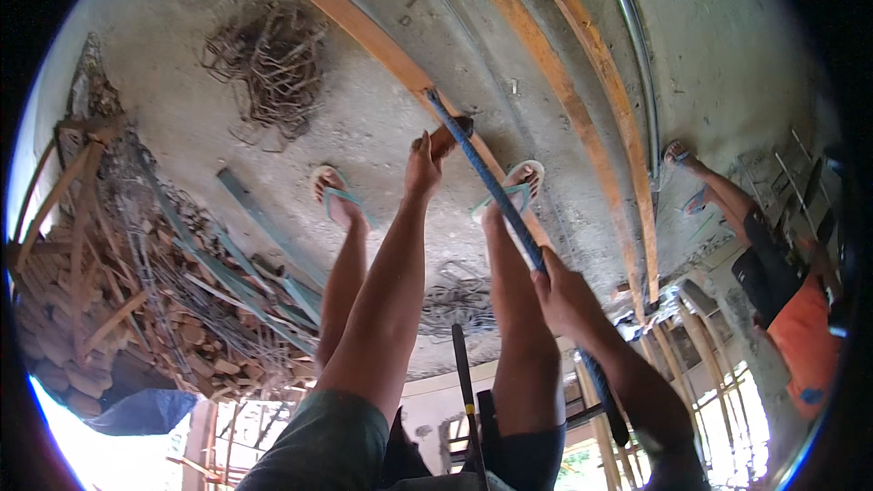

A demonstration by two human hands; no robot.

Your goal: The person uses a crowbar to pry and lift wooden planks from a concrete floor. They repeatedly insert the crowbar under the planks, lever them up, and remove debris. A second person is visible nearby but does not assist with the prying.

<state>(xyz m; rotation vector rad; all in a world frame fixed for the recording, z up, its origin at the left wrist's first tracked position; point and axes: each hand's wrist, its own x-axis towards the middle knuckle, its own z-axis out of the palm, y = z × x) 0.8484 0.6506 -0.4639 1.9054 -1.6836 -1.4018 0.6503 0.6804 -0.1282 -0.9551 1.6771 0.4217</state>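
My right hand (564, 295) is closed around a long blue metal bar (491, 184), which looks like a crowbar. The bar slants from the lower right up to a long wooden plank (382, 45), and its far tip meets the plank's edge. My left hand (424, 165) is closed on a short brown piece (444, 141) with a dark end, beside the upper part of the bar. Its exact kind is hard to make out. The plank runs under the bar, between my sandalled feet and past my right foot (523, 184).
Two more planks (564, 82) and a metal pipe (637, 45) lie to the right. A tangle of wire (268, 68) rests at the far left. Brick rubble and timber (191, 336) are heaped on the left. Another person in an orange top (805, 336) is at the right.
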